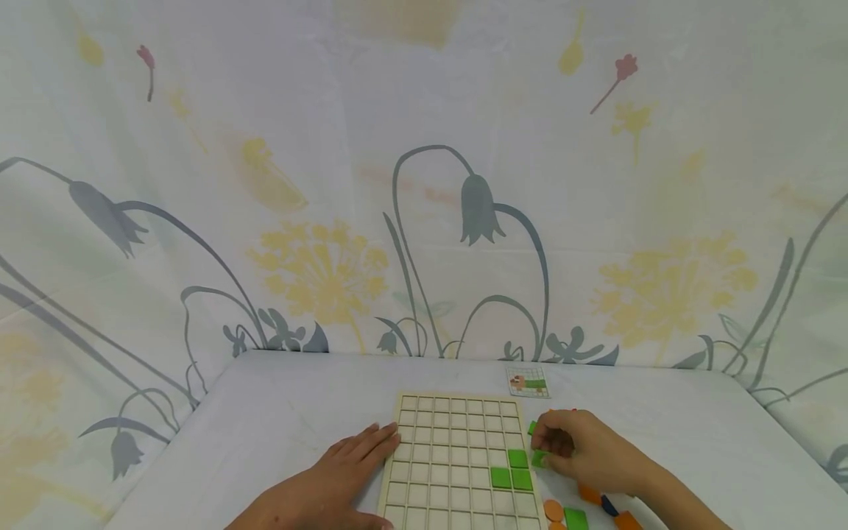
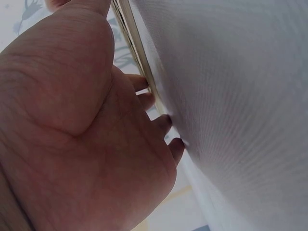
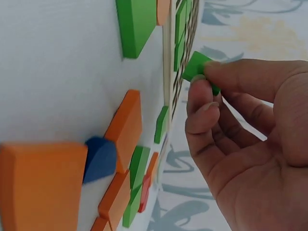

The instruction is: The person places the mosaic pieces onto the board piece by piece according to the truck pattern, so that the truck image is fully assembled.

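Note:
A pale gridded board [image 1: 433,456] lies on the white cloth, with several green square tiles [image 1: 522,480] set in cells near its right side. My left hand [image 1: 338,475] rests flat at the board's left edge, and the left wrist view shows the fingertips [image 2: 163,124] touching that edge. Just past the right edge, my right hand [image 1: 589,453] pinches a green square tile [image 3: 195,66] between thumb and fingers. In the right wrist view this tile is held up off the cloth, apart from the loose pieces.
Loose pieces lie right of the board: orange blocks [image 3: 41,187], a dark blue piece [image 3: 100,159], green pieces [image 1: 576,520], an orange disc [image 1: 553,510] and a red piece [image 3: 144,193]. A small picture card [image 1: 528,383] lies beyond the board. Behind hangs a flower-patterned cloth [image 1: 424,294].

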A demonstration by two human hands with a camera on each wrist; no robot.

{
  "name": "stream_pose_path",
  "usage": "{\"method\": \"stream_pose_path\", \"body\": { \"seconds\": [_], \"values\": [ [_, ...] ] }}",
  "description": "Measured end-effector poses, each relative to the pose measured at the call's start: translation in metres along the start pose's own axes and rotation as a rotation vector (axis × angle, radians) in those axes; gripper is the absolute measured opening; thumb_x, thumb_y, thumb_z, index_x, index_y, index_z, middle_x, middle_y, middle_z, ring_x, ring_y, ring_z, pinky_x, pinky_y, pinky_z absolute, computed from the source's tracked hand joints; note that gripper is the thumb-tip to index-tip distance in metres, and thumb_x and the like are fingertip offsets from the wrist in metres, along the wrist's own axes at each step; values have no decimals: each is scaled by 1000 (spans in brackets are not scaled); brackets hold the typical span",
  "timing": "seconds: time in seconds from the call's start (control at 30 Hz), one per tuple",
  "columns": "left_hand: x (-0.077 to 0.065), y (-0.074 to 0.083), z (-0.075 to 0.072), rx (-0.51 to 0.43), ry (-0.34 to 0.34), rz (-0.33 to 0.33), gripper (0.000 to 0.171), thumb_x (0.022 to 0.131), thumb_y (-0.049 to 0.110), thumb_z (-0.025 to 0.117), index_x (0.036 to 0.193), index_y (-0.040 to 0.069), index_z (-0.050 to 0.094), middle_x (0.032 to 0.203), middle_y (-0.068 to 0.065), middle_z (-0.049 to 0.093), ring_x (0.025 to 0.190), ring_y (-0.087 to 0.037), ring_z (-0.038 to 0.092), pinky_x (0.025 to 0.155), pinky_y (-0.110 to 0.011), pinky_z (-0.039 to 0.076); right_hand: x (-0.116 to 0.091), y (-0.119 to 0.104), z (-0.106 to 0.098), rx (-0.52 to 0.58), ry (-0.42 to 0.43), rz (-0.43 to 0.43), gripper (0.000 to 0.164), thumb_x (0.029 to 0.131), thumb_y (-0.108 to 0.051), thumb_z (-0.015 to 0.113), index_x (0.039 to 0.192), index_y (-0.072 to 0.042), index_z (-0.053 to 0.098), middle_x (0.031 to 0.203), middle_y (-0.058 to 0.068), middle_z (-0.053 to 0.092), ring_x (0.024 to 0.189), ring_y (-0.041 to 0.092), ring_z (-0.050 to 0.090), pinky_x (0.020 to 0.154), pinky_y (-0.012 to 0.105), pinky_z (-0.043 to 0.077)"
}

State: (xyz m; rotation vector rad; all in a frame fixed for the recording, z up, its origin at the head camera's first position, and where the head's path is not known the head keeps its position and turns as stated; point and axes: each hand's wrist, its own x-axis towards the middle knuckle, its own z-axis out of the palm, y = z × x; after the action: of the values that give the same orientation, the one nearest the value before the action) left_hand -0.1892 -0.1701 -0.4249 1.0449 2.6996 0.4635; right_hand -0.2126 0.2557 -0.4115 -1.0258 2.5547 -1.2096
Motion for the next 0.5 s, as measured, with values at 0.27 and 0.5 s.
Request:
{"method": "stream_pose_path", "body": {
  "seconds": [0.27,0.5],
  "values": [
    [-1,-2,0,16,7,8,109,92,70,69,170,9,24,177,-7,21,160,-38,23,121,-64,31,19,-6,9,6,25,14,11,97,-4,75,105,-11,72,98,-6,71,82,7,65,71,26,56],
    [1,-3,2,0,1,8,107,93,69,70,170,10,24,177,-7,19,161,-39,22,121,-64,30,36,-9,20,-12,46,38,10,97,-8,77,103,-15,74,97,-7,72,82,6,66,74,27,57]
  ]
}}
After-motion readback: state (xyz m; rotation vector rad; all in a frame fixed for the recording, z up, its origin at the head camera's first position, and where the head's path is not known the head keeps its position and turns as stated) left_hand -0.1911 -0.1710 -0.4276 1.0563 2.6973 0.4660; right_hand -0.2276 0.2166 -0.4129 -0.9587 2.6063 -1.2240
